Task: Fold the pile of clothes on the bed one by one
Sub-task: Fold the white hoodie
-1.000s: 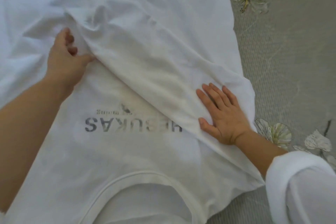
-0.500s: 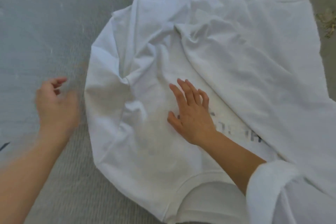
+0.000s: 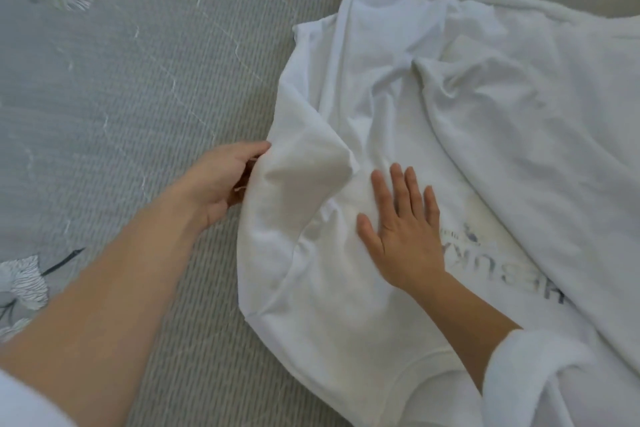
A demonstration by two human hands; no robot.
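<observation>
A white T-shirt (image 3: 485, 156) with grey printed letters lies on the bed, collar toward me, its right side folded over the middle. My left hand (image 3: 221, 180) grips the shirt's left sleeve edge and lifts it a little off the bedspread. My right hand (image 3: 403, 229) presses flat, fingers straight, on the chest of the shirt just left of the print. A white rolled-up sleeve covers my right forearm.
The grey quilted bedspread (image 3: 121, 97) with pale flower embroidery fills the left half of the view. The pile of other clothes is out of view.
My left hand has moved right from the bare bedspread and taken hold of the shirt's left sleeve edge. My right hand stays flat on the shirt's chest. The camera has shifted left.
</observation>
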